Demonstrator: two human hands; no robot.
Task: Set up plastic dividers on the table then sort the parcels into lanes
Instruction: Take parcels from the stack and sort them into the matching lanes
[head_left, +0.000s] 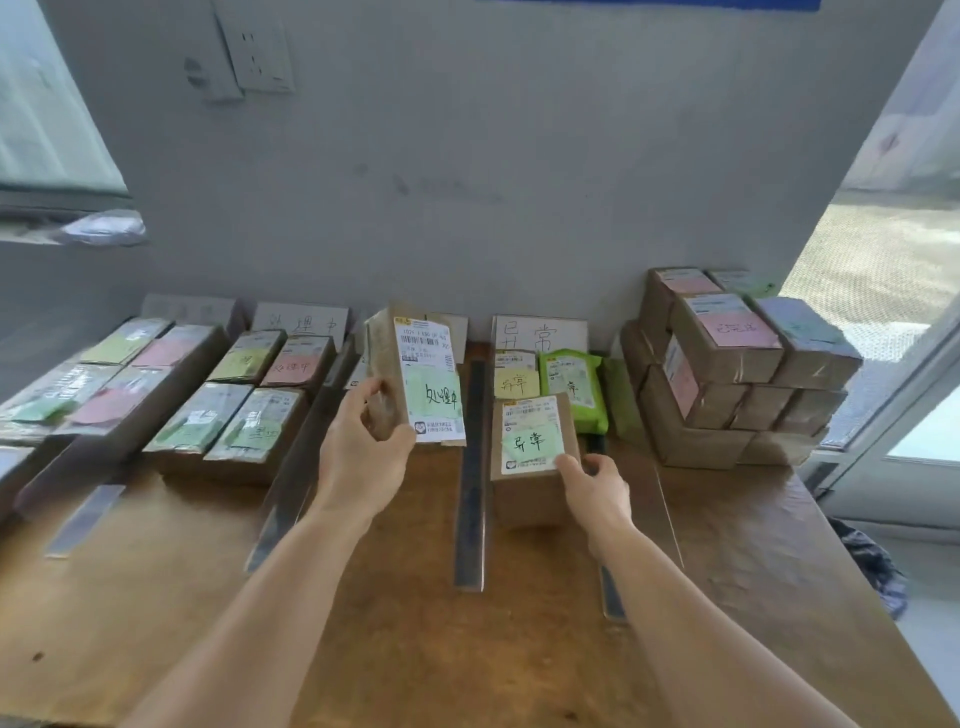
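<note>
Head view shows our left hand (363, 452) grasping a brown parcel (415, 379) tilted up above the bench (415, 649), its green note facing us, while our right hand (592, 486) touches the boxed parcel (530, 452) lying just right of the centre divider (471, 478), its grip loose. Dividers are up; we judge sorting is underway. Next, we should match the lifted parcel's note to a lane sign (301, 322).

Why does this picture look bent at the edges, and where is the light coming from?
Head view: the wide-angle lens bows the wall and table edges outward. Daylight enters at the right, beside the stacked parcels, and looks washed out. The far-left parcels are smeared and glary, while the held parcel in the left hand reads fairly sharp.
</note>
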